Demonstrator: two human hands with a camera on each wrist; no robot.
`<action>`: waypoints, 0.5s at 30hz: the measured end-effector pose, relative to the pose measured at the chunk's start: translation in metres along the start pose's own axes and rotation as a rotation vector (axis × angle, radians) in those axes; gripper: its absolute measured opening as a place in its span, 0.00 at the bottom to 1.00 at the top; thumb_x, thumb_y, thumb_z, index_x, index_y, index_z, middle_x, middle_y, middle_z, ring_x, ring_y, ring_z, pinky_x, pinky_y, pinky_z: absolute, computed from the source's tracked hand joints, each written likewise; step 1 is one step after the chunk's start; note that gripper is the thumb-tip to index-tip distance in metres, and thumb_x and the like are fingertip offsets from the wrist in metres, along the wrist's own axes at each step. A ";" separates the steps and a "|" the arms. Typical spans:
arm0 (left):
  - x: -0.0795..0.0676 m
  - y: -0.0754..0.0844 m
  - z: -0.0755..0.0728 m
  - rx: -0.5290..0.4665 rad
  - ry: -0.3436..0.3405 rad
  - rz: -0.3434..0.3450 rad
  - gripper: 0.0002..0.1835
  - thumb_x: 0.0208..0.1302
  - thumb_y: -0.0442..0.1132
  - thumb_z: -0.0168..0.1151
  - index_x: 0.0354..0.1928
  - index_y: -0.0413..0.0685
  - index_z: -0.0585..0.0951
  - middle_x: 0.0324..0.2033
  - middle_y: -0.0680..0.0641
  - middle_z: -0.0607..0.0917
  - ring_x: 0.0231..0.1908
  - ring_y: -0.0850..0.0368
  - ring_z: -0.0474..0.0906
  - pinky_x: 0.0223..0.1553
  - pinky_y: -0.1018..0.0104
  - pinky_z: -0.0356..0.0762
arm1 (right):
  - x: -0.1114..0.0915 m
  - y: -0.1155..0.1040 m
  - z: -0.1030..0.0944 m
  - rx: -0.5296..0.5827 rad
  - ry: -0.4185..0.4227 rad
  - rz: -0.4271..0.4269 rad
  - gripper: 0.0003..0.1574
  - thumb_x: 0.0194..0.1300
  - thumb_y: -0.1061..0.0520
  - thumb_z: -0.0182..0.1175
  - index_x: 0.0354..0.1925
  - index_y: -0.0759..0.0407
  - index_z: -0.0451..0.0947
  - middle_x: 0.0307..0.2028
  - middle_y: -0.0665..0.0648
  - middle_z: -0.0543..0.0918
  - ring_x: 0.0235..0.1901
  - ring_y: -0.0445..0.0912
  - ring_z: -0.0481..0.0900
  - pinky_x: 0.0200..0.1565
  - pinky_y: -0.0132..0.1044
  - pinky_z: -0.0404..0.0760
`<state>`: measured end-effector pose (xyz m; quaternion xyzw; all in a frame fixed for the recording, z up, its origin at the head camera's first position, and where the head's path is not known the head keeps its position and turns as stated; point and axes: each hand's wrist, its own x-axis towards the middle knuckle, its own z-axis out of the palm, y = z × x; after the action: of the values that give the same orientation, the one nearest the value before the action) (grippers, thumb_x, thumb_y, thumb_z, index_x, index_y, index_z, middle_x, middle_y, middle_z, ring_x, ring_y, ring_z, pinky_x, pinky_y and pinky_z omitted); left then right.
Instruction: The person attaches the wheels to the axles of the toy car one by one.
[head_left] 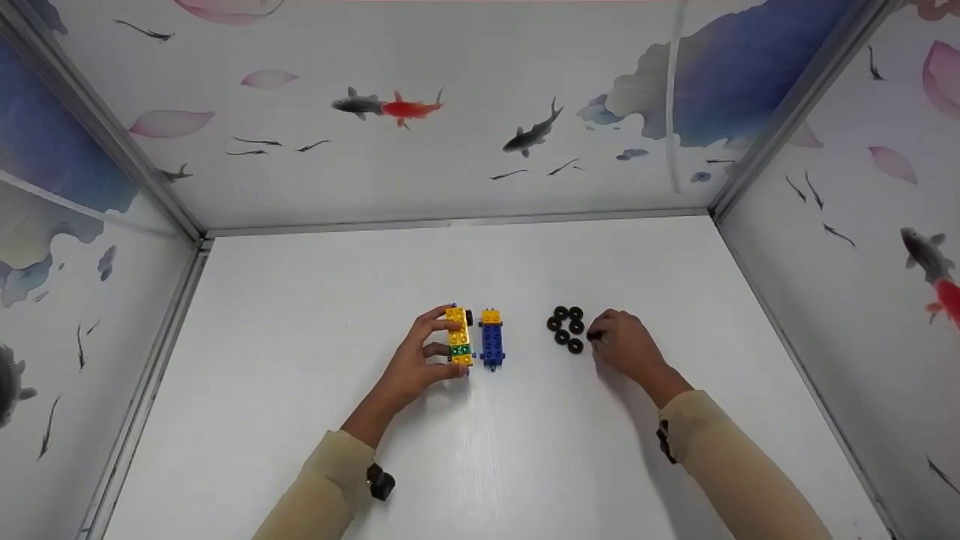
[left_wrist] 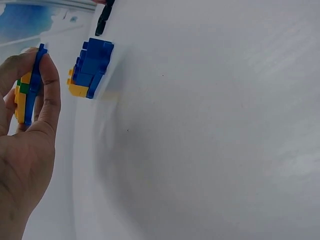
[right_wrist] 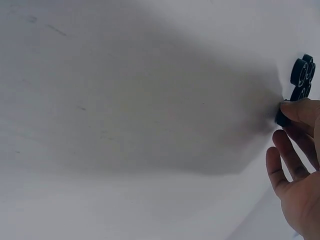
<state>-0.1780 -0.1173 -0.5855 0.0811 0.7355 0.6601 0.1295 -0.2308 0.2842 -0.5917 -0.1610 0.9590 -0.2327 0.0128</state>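
Observation:
My left hand (head_left: 409, 367) grips a toy block car (head_left: 458, 336) with yellow and green bricks on a blue base. A black wheel (head_left: 469, 318) sits at the car's far right corner. Just to the right stands a second blue block base (head_left: 492, 345) with a yellow brick at its far end, apart from the hand. My right hand (head_left: 630, 349) pinches a small black wheel (right_wrist: 282, 116) between thumb and finger, low over the table. Close to its left lies a cluster of several black wheels (head_left: 562, 337). In the left wrist view, the car (left_wrist: 30, 92) appears side-on between thumb and fingers.
A white table (head_left: 330, 285) carries everything. Printed panels with fish and petals wall it at the back (head_left: 465, 172), left and right, with metal frame strips along the edges. Dark devices are strapped at both sleeves.

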 end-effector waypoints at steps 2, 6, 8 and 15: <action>0.000 0.000 0.000 0.006 0.002 -0.005 0.38 0.61 0.28 0.82 0.68 0.65 0.79 0.87 0.64 0.57 0.60 0.47 0.87 0.59 0.61 0.91 | -0.001 0.001 0.001 0.017 0.001 0.009 0.10 0.68 0.71 0.68 0.45 0.66 0.91 0.48 0.66 0.89 0.53 0.65 0.87 0.60 0.63 0.85; 0.000 -0.002 -0.001 0.017 0.009 -0.010 0.38 0.61 0.29 0.82 0.68 0.66 0.79 0.86 0.64 0.58 0.61 0.47 0.86 0.60 0.61 0.90 | -0.002 0.001 0.001 0.040 0.020 0.019 0.10 0.68 0.70 0.69 0.47 0.67 0.91 0.48 0.66 0.89 0.51 0.63 0.88 0.58 0.60 0.88; 0.001 -0.002 -0.001 0.020 0.013 -0.011 0.38 0.61 0.29 0.82 0.68 0.67 0.79 0.86 0.64 0.58 0.61 0.47 0.86 0.60 0.61 0.90 | -0.003 0.000 0.000 0.047 0.031 0.022 0.11 0.68 0.70 0.70 0.48 0.67 0.91 0.48 0.66 0.88 0.51 0.62 0.88 0.56 0.58 0.89; 0.004 -0.003 -0.002 0.021 0.013 -0.012 0.37 0.61 0.29 0.83 0.68 0.67 0.79 0.86 0.64 0.58 0.61 0.46 0.86 0.61 0.62 0.90 | -0.003 -0.006 -0.002 0.067 0.038 0.031 0.15 0.68 0.69 0.71 0.53 0.68 0.90 0.50 0.66 0.87 0.50 0.61 0.88 0.54 0.57 0.89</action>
<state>-0.1821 -0.1187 -0.5890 0.0737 0.7435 0.6523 0.1277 -0.2259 0.2810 -0.5868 -0.1414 0.9531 -0.2676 0.0035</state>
